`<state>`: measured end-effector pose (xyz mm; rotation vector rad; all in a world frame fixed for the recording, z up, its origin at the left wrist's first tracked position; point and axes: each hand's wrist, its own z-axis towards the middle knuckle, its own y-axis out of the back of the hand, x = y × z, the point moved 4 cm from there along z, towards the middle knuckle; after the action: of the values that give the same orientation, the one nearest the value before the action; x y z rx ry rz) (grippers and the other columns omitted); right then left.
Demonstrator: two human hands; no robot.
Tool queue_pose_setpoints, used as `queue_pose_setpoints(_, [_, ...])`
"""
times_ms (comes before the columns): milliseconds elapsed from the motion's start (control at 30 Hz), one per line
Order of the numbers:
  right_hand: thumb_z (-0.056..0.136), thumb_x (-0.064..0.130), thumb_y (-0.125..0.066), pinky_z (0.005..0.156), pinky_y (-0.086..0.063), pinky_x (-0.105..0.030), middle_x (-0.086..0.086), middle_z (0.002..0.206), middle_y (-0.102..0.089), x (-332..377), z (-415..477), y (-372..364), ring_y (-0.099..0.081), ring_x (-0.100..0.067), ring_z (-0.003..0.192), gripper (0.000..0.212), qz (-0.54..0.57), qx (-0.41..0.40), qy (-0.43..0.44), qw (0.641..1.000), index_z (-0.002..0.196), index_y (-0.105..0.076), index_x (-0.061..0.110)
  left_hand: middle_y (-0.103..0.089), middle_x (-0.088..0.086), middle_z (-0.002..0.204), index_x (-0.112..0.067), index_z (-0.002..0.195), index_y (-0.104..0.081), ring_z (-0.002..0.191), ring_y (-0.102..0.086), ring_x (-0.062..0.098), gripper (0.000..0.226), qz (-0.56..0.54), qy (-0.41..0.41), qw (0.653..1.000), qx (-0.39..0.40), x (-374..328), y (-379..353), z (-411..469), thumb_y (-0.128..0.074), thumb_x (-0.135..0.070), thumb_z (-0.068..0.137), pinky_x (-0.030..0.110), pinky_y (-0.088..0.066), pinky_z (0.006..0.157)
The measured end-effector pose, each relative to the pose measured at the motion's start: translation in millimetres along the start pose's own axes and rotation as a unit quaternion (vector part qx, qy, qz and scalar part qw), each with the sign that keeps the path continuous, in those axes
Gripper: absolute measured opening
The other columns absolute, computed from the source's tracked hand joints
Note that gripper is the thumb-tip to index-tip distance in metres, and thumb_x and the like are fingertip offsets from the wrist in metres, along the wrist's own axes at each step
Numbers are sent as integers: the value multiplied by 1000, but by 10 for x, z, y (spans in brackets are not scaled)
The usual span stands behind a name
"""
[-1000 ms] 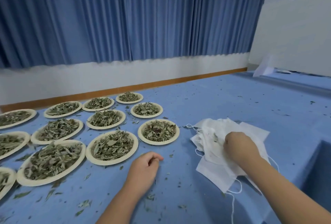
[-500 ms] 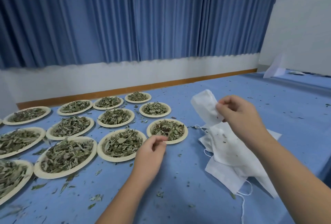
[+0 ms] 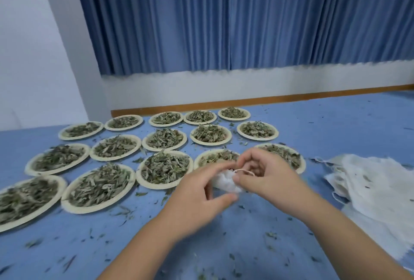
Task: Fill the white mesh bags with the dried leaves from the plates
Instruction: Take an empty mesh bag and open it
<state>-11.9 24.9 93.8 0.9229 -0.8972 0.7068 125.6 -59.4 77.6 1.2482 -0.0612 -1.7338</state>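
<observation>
Between my two hands I hold one small white mesh bag (image 3: 225, 182) above the blue table, in front of the nearest plates. My left hand (image 3: 199, 199) grips its left side from below. My right hand (image 3: 266, 176) pinches its top edge, where a thin drawstring loop (image 3: 245, 171) shows. Several cream plates heaped with dried green leaves (image 3: 164, 166) cover the table to the left and behind my hands. A pile of empty white mesh bags (image 3: 376, 192) lies at the right.
The blue table (image 3: 257, 235) is strewn with loose leaf bits. A blue curtain (image 3: 224, 22) and a white wall with a wooden strip run along the far edge. The nearest plates (image 3: 98, 188) sit at the left front.
My right hand lifted one bag off the pile and carried it left to the middle. My left hand rose from the table and took hold of the bag too. The view swung left.
</observation>
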Motion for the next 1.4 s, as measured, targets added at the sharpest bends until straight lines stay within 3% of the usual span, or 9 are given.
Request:
queue_pose_setpoints(133, [76,9,-75,58,-43,-25,3,66,-62,-267,15,-424,-54,-11,60,18,51,88,-55,993,83,-61,19,-59,-26,82,-36,94,-67,68,-48,-11,14,160,44,986,26,248,191,-288,-70,-44,83,12,-32,58])
queue_pose_setpoints(233, [82,22,-73,52,-45,-23,3,61,-63,-471,26,-556,-59,-13,57,12,52,92,-115,988,85,-63,15,-59,-17,85,-31,88,-69,72,-48,-5,19,226,72,970,52,406,286,-464,-61,-48,89,25,-43,65])
queue_pose_setpoints(400, [95,21,-57,39,-41,-22,-10,56,-65,-977,99,-171,-56,-22,43,22,26,-73,-324,943,84,-60,2,-54,-1,72,-12,67,-60,72,-50,6,34,123,125,984,19,567,391,-612,-59,-35,93,22,-37,65])
queue_pose_setpoints(533, [90,7,-53,36,-38,-18,-14,53,-63,-1142,250,7,-55,-20,38,14,14,-110,-393,913,82,-59,-3,-67,-10,74,-24,85,-70,68,-61,4,18,-24,232,972,-14,690,431,-637,-56,-23,96,18,-43,60])
queue_pose_setpoints(667, [89,7,-52,34,-33,-14,-12,47,-61,-1127,438,-14,-53,-16,32,13,-1,-108,-409,906,81,-56,-1,-73,-5,81,-31,89,-73,74,-69,12,29,-104,287,952,-17,740,435,-667,-52,-12,97,16,-48,62])
queue_pose_setpoints(800, [92,7,-51,30,-24,-13,-11,40,-54,-1152,523,-53,-38,-13,26,15,11,-97,-423,901,82,-53,-4,-70,-3,80,-22,82,-71,73,-64,11,23,-115,323,939,-38,801,460,-680,-53,-25,97,23,-45,67])
queue_pose_setpoints(1133, [97,6,-48,25,-16,-11,2,42,-38,-1318,271,54,-26,-4,27,21,300,-82,-391,866,77,-43,11,-64,-20,62,-33,72,-73,51,-56,0,26,-165,377,903,-127,904,573,-707,-59,-27,93,20,-38,48])
queue_pose_setpoints(1267, [96,8,-47,25,-14,-9,3,42,-35,-1229,62,185,-23,-3,27,26,310,-26,-376,873,72,-39,13,-66,-5,73,-26,70,-73,70,-59,20,26,-189,375,897,-139,905,634,-716,-59,-23,93,29,-42,61])
queue_pose_setpoints(1400, [88,6,-51,26,-15,-7,1,42,-34,-1112,-199,278,-25,-4,26,26,303,42,-366,879,65,-40,10,-68,-2,76,-23,72,-73,75,-62,21,24,-175,349,905,-170,825,781,-706,-60,-22,92,34,-45,70])
